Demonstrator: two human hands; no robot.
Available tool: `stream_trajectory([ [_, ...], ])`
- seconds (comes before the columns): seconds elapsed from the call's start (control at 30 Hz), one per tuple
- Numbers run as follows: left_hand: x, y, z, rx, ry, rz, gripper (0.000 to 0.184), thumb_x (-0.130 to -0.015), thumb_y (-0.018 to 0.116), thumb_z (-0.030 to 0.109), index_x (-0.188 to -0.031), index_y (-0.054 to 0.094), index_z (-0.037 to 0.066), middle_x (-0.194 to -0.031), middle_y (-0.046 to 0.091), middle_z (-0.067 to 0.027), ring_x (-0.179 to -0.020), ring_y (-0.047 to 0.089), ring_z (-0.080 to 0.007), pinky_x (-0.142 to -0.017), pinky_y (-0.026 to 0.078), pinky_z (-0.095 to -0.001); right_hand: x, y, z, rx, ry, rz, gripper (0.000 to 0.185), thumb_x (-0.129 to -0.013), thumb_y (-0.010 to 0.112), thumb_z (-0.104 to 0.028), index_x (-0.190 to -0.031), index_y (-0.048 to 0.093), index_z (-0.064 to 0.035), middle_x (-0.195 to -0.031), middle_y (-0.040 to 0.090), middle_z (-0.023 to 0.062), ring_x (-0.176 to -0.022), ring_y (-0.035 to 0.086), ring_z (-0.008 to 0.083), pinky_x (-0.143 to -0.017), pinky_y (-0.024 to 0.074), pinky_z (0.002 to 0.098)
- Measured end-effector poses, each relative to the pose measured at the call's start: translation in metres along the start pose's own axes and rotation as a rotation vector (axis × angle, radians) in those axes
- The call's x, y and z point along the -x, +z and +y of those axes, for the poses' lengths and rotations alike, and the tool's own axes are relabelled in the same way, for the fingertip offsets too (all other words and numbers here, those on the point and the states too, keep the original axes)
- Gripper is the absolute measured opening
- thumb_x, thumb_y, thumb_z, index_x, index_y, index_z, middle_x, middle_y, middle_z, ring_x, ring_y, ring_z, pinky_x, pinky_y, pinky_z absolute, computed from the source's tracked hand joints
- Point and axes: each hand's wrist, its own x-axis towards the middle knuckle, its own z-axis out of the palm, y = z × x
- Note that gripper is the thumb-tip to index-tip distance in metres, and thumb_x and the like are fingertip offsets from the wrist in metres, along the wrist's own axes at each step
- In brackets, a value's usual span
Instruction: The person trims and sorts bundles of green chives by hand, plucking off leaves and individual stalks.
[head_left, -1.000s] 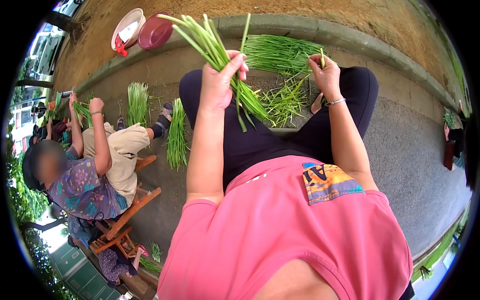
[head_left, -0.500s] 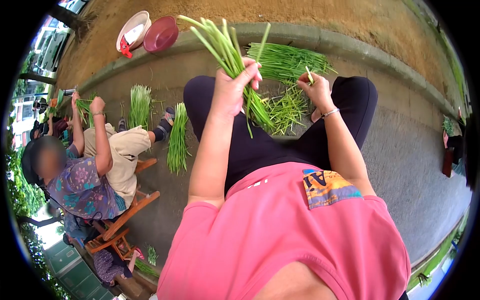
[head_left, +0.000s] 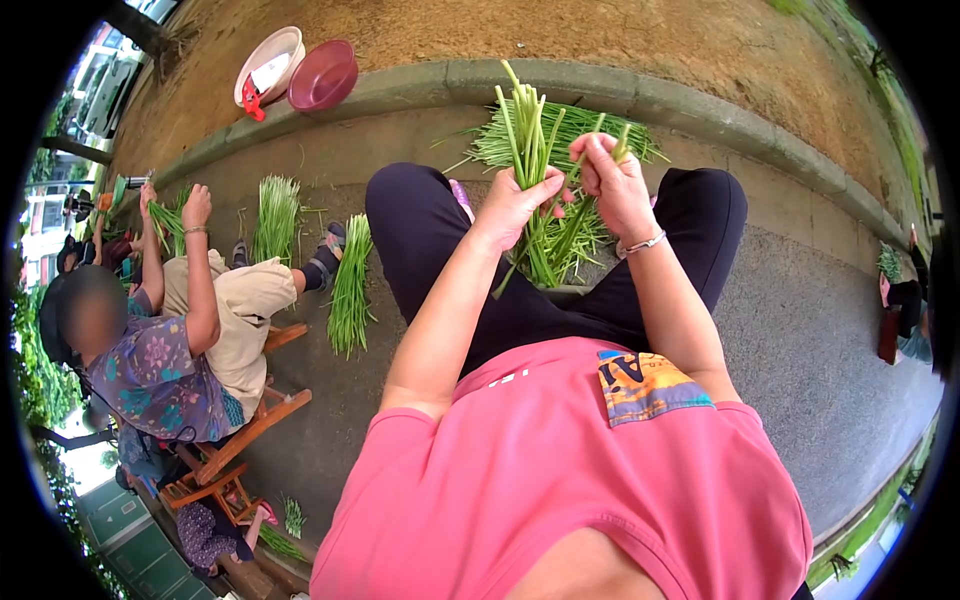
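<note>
My left hand [head_left: 517, 207] is closed round a bunch of long green stalks [head_left: 531, 135], whose pale cut ends point up and away from me. Close on its right, my right hand [head_left: 617, 190] pinches a few green stalks [head_left: 574, 232] of the same sort. Their ends stick out above its fingers and their lengths slant down beside the bunch. Beneath both hands, between my knees, lies a heap of short cut pieces [head_left: 590, 243], partly hidden by the hands. Beyond them, a large pile of long stalks [head_left: 590, 125] rests on the ground by the kerb.
A concrete kerb [head_left: 400, 88] runs across ahead, with a pink basin [head_left: 284, 46] and a dark red basin [head_left: 324, 76] near it. To my left are bundles of stalks [head_left: 350, 290] and a seated person [head_left: 160, 375] holding stalks, on a wooden chair [head_left: 255, 435].
My left hand has moved right and slightly nearer me, and the bunch stands more upright. My right hand has come left towards it, now with longer stalks in its fingers.
</note>
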Motion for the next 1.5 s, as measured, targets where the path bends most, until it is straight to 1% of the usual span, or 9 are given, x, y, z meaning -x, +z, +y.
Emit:
stream_trajectory([
  [0.1,-0.004,-0.015,-0.014,-0.106,0.006,0.021,0.015,-0.084,0.056,0.016,-0.091,0.059,0.003,-0.080,0.063,-0.0086,-0.063,0.059,-0.0134,-0.055,0.042,-0.0219,-0.003,-0.013,-0.009,0.200,-0.162,0.157,0.022,-0.092,0.040,-0.019,-0.083,0.054,-0.0049,-0.077,0.056,0.0024,-0.060,0.049,0.0088,-0.058,0.0419,0.0220],
  [0.2,-0.001,-0.021,-0.014,-0.094,-0.015,0.071,0.016,-0.085,0.055,0.018,-0.087,0.057,0.003,-0.078,0.062,-0.0081,-0.063,0.060,-0.0138,-0.055,0.042,-0.0229,-0.008,-0.039,-0.017,0.075,-0.241,0.227,0.021,-0.093,0.038,-0.021,-0.086,0.050,-0.0047,-0.078,0.058,0.0074,-0.068,0.058,0.0147,-0.066,0.0484,0.0270],
  [0.33,-0.003,-0.024,-0.017,-0.079,-0.034,0.095,0.013,-0.083,0.057,0.016,-0.084,0.057,0.003,-0.068,0.058,-0.0043,-0.055,0.055,-0.0114,-0.051,0.042,-0.0213,-0.005,-0.041,-0.026,0.145,-0.204,0.264,0.019,-0.092,0.043,-0.023,-0.083,0.051,-0.0082,-0.062,0.043,-0.0026,-0.048,0.033,0.0040,-0.042,0.0308,0.0180],
  [0.37,-0.004,-0.022,-0.018,-0.079,-0.034,0.091,0.013,-0.083,0.057,0.016,-0.084,0.057,0.003,-0.068,0.058,-0.0043,-0.055,0.055,-0.0114,-0.051,0.042,-0.0213,-0.005,-0.035,-0.023,0.131,-0.141,0.249,0.015,-0.089,0.050,-0.022,-0.081,0.053,-0.0090,-0.062,0.044,-0.0050,-0.047,0.034,0.0020,-0.039,0.0283,0.0168],
  [0.47,-0.005,-0.015,-0.021,-0.078,-0.111,0.027,0.014,-0.081,0.060,0.016,-0.084,0.057,0.003,-0.066,0.056,-0.0031,-0.053,0.051,-0.0093,-0.047,0.041,-0.0210,0.000,-0.007,-0.010,0.248,-0.014,0.185,0.012,-0.080,0.063,-0.017,-0.085,0.056,-0.0081,-0.060,0.043,-0.0084,-0.045,0.033,0.0005,-0.039,0.0253,0.0163],
  [0.7,0.002,-0.010,-0.023,0.045,-0.171,-0.121,0.022,-0.082,0.059,0.021,-0.095,0.056,0.004,-0.074,0.059,-0.0062,-0.057,0.054,-0.0102,-0.053,0.044,-0.0224,-0.002,-0.005,0.005,0.184,0.076,0.125,0.011,-0.079,0.064,-0.016,-0.078,0.058,-0.0057,-0.057,0.044,-0.0084,-0.046,0.035,0.0004,-0.041,0.0264,0.0164],
  [0.87,0.002,-0.018,-0.027,0.226,-0.216,-0.127,0.026,-0.087,0.052,0.020,-0.105,0.049,0.002,-0.095,0.059,-0.0153,-0.085,0.060,-0.0244,-0.067,0.050,-0.0302,-0.003,-0.017,0.014,0.016,0.043,0.164,0.011,-0.084,0.057,-0.017,-0.083,0.054,-0.0070,-0.062,0.049,-0.0052,-0.042,0.029,0.0006,-0.039,0.0228,0.0166],
  [1.17,0.006,-0.019,-0.034,0.145,-0.267,-0.146,0.025,-0.085,0.055,0.019,-0.101,0.053,0.001,-0.094,0.061,-0.0153,-0.080,0.061,-0.0227,-0.068,0.048,-0.0298,-0.004,-0.026,0.008,0.072,0.076,0.173,0.014,-0.087,0.053,-0.016,-0.094,0.055,-0.0040,-0.070,0.052,-0.0017,-0.045,0.031,0.0012,-0.041,0.0248,0.0166],
  [1.5,0.011,-0.016,-0.043,0.061,-0.235,-0.215,0.019,-0.082,0.059,0.013,-0.097,0.056,0.002,-0.083,0.063,-0.0138,-0.072,0.060,-0.0191,-0.066,0.048,-0.0295,-0.003,-0.046,0.015,-0.264,0.151,0.079,0.009,-0.087,0.050,-0.014,-0.088,0.054,-0.0053,-0.074,0.053,0.0003,-0.046,0.032,0.0029,-0.041,0.0257,0.0175],
])
